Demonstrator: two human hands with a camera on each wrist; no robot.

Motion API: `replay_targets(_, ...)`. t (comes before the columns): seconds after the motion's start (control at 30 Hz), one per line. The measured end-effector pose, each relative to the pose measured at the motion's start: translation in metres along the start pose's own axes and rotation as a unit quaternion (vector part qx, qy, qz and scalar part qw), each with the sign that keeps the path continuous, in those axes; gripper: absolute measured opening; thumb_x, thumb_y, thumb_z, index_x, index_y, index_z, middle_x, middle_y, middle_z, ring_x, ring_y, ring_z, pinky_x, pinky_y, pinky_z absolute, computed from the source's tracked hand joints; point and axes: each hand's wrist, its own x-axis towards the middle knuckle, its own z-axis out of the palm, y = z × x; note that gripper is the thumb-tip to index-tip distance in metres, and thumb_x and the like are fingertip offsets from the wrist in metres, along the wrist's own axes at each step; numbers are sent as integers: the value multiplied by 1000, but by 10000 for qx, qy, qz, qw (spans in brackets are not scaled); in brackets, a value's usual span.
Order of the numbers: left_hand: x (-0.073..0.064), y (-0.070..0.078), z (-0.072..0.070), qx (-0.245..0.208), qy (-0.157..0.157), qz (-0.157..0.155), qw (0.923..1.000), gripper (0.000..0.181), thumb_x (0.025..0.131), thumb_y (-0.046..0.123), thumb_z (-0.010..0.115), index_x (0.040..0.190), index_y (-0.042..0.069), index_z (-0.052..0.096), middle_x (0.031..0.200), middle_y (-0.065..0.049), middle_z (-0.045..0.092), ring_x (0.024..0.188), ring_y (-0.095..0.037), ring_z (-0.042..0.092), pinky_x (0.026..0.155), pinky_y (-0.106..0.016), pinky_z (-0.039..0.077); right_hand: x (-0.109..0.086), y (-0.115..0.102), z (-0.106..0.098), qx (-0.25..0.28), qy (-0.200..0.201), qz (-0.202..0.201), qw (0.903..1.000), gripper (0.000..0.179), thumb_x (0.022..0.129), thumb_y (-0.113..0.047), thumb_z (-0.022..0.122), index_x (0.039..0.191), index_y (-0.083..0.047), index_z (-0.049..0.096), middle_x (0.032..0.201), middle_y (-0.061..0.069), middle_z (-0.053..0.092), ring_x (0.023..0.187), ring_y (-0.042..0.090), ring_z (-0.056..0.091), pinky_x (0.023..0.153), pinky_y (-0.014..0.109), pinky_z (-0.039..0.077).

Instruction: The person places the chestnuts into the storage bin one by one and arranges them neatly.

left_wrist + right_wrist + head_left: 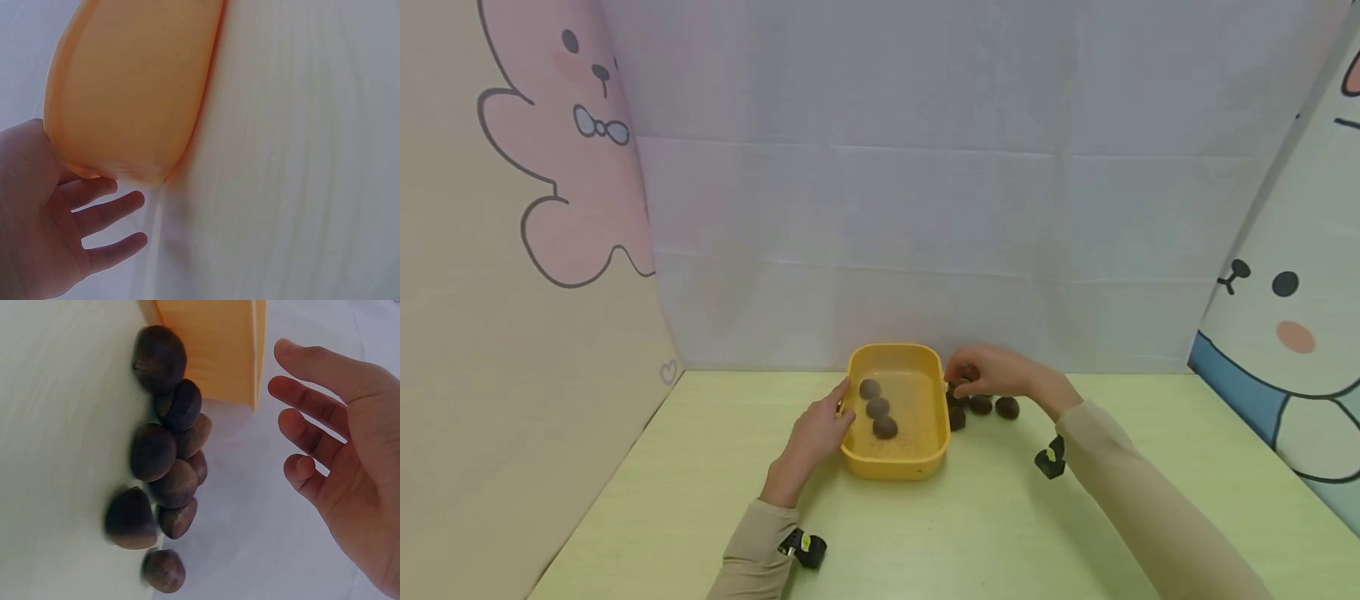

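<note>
A yellow plastic bin [902,468] stands on the table with three dark brown chestnuts [877,407] in a slanting row inside. My left hand [816,429] holds its left wall, the thumb over the rim; in the left wrist view, the other fingers [112,212] spread beside the bin's outer wall. Several more chestnuts [981,406] lie in a heap against the bin's right side. Over that heap is my right hand [1000,371], close to the bin's right rim. The right wrist view shows its fingers [312,403] loosely bent, with nothing visible between them.
The pale green-yellow table [925,542] runs back to a white cloth wall [880,208]. Side panels with cartoon animals flank it at left and right. A black camera mount [808,550] is strapped to the left wrist, another [1051,458] to the right.
</note>
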Motion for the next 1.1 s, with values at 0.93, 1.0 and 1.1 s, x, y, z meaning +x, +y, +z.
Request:
replay_targets(0.93,1,-1,1,41,-24,-17,10000,60,95,20,50,154,12,38,87,-9,59,55,-14,38,51,-28,32,-15,18,48,-1,-93,33,10000,33,84,-16,77,116,-13,71,115,4,61,100,24,58,87,35,49)
replay_targets(1.0,1,-1,1,53,-17,-17,10000,60,95,21,50,154,12,38,93,-10,62,55,-14,38,52,-29,32,-14,18,49,-33,-106,77,9999,33,83,-15,78,115,-14,72,115,4,60,99,23,57,86,34,48)
replay_targets(1.1,1,-1,1,60,-11,-11,10000,60,95,21,50,154,12,38,99,-13,64,55,-14,39,51,-28,33,-14,18,50,-79,-111,127,9998,33,81,-13,79,113,-15,71,114,3,60,97,21,57,85,32,48)
